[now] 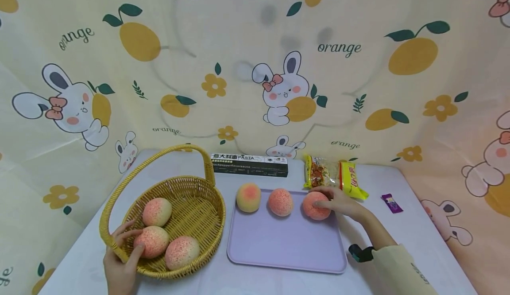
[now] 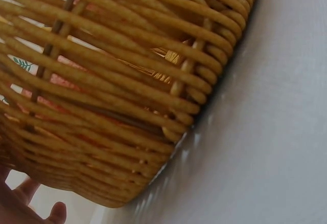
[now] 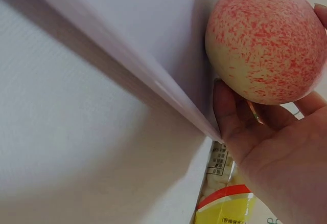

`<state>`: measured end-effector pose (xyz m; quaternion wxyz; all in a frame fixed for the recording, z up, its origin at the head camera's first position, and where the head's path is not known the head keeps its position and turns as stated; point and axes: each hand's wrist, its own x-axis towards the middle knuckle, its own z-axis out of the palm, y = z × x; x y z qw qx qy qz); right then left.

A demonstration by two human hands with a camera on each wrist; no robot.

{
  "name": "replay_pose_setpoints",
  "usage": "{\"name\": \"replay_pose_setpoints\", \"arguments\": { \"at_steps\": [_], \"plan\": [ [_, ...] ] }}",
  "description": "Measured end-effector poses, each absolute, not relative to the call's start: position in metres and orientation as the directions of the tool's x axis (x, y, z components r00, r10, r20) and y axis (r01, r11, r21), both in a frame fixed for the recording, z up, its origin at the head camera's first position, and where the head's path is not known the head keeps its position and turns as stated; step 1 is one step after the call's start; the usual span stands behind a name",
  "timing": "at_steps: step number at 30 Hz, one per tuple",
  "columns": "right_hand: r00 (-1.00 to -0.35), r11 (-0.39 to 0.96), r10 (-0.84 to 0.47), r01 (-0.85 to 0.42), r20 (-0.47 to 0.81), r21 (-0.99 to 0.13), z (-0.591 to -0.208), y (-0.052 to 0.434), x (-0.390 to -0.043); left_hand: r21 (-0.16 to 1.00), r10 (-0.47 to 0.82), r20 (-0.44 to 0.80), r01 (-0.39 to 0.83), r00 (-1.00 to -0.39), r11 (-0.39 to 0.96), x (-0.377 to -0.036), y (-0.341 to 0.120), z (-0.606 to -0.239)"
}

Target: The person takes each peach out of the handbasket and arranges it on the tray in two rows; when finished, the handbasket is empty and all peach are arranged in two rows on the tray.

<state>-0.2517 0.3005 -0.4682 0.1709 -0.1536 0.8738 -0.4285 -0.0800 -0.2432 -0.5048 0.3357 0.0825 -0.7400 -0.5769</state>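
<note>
Three pink-speckled peaches lie in a wicker basket [image 1: 218, 211] on the left. My left hand [image 1: 121, 259] reaches over its near-left rim, beside the handle's foot. Its thumb and fingers are spread at the left side of the middle peach [image 1: 153, 242]; whether they press it is unclear. In the left wrist view the basket wall hides most of that hand [image 2: 20, 201]. On the lilac tray [image 1: 284, 246] sit three more peaches in a row. My right hand [image 1: 338, 201] grips the rightmost peach [image 1: 312, 207], its fingers curled round it in the right wrist view [image 3: 265, 45].
Behind the tray lie a black pasta box [image 1: 251, 166] and a yellow food packet [image 1: 334, 177]. A small purple packet [image 1: 392, 203] is at the right. The basket's tall handle [image 1: 131, 171] arches over its left side. A patterned cloth [image 1: 239, 42] hangs behind the white table.
</note>
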Motion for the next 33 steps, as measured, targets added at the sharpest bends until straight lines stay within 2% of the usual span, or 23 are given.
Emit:
{"name": "replay_pose_setpoints", "arguments": {
  "at_steps": [17,33],
  "plan": [
    [-0.873,0.544,-0.473,-0.184,-0.117,-0.819,-0.4699,0.3002,-0.2463,0.911,-0.518,0.390,0.240,-0.761,0.334,-0.0798,-0.2425,-0.5043],
    [-0.890,0.570,-0.443,-0.188,-0.106,-0.800,-0.4642,0.3005,-0.2467,0.905,-0.502,0.393,0.230,-0.770,0.357,-0.0790,-0.2433,-0.5056]
  ]
}}
